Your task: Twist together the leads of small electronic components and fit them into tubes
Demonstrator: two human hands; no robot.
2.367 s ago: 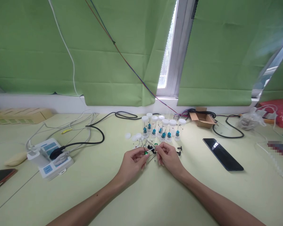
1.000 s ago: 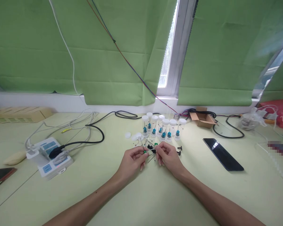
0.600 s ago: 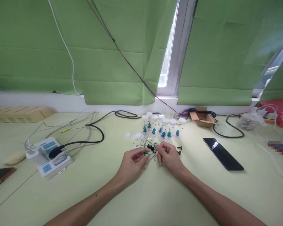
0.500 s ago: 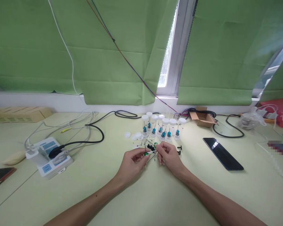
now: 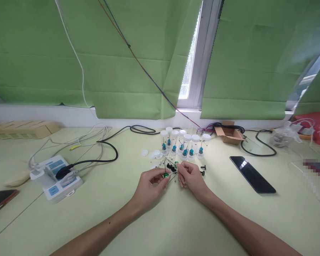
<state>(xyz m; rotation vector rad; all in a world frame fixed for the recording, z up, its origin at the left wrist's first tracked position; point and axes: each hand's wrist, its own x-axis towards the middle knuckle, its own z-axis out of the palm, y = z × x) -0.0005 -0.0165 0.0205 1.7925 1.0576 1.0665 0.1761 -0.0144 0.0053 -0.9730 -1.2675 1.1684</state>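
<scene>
My left hand (image 5: 149,185) is closed in a pinch on a small green part (image 5: 165,175) with a thin metal rod standing up from it. Close by on the right, my right hand (image 5: 191,177) pinches another small green piece (image 5: 176,164); its fingertips partly cover it. A thin rod spans the short gap between the fingertips. Just beyond the hands lies a pile of small black parts (image 5: 171,167) and loose metal pins, partly hidden by the fingers. Two black knob-like pieces, one of them a black knob (image 5: 202,173), rest right of my right hand.
Several clear tubes with white caps (image 5: 187,136) and blue parts inside stand behind the pile. Loose white caps (image 5: 156,153) lie left of them. A phone (image 5: 252,174) and a small cardboard box (image 5: 229,136) are to the right; a power strip (image 5: 61,179) with cables is left.
Both hands stay almost in place, still pinching the green parts. The thin rods at the fingertips have shifted slightly in angle.
</scene>
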